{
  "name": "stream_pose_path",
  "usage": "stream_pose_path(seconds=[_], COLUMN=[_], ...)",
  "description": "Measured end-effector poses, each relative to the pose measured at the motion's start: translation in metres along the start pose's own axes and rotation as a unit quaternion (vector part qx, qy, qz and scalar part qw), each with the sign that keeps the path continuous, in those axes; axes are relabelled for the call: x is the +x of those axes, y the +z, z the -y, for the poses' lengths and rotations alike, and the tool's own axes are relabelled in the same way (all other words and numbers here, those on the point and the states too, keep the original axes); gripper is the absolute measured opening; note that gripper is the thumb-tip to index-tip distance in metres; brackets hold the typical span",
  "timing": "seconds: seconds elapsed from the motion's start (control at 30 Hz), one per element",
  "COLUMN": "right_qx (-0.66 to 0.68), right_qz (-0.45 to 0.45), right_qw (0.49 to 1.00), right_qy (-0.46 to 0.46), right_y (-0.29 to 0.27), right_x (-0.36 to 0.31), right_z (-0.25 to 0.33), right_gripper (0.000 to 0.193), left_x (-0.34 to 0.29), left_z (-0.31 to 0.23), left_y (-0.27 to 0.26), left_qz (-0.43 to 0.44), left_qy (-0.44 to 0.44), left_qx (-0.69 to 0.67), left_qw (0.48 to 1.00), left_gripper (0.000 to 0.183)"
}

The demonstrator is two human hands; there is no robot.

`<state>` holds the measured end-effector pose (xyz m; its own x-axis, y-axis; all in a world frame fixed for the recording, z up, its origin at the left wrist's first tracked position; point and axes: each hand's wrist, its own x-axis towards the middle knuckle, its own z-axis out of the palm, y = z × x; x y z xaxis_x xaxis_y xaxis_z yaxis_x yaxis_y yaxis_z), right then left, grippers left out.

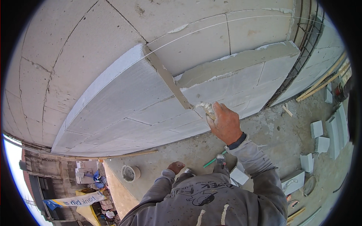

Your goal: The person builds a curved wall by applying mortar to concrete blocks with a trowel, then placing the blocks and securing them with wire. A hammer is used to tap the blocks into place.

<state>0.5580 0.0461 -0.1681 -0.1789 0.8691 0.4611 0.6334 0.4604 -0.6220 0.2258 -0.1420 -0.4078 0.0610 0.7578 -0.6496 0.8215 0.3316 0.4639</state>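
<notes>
My right hand [226,123] is closed around the mortar-caked handle of a trowel [205,108]. Its blade is hard to make out against the lower end of a grey, mortar-coated block edge [167,77]. That edge belongs to a large white block [120,94] on top of the low wall. To its right, a lower course carries a band of grey mortar [226,67] along its top. My left hand [176,167] hangs low near my body, fingers curled, with nothing visible in it.
A taut white string [211,25] crosses above the blocks, before a taller block wall [94,34]. Steel reinforcing bars [292,73] stand at the wall's right end. A mortar bucket [130,173] stands lower left; loose white blocks [322,144] lie right. A green rod [209,162] lies near my feet.
</notes>
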Motion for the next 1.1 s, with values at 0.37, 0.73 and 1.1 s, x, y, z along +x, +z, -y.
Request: stream_pose_path(seconds=[0.37, 0.73, 1.1], right_qx=[-0.011, -0.042, 0.098], right_qz=[-0.019, 0.083, 0.16], right_qw=[1.0, 0.995, 0.973], right_qy=[-0.015, 0.018, 0.134], right_y=[-0.042, -0.02, -0.04], right_x=[0.073, 0.01, 0.0], right_z=[-0.01, -0.011, 0.013], right_gripper=[0.035, 0.035, 0.038], left_x=[0.02, 0.008, 0.043], left_z=[-0.047, 0.001, -0.044], left_y=[-0.005, 0.036, 0.011], left_qz=[-0.043, -0.019, -0.018], left_qy=[-0.002, -0.039, -0.025], left_qx=[-0.03, -0.049, -0.026], left_qw=[0.999, 0.998, 0.999], left_gripper=[0.046, 0.043, 0.045])
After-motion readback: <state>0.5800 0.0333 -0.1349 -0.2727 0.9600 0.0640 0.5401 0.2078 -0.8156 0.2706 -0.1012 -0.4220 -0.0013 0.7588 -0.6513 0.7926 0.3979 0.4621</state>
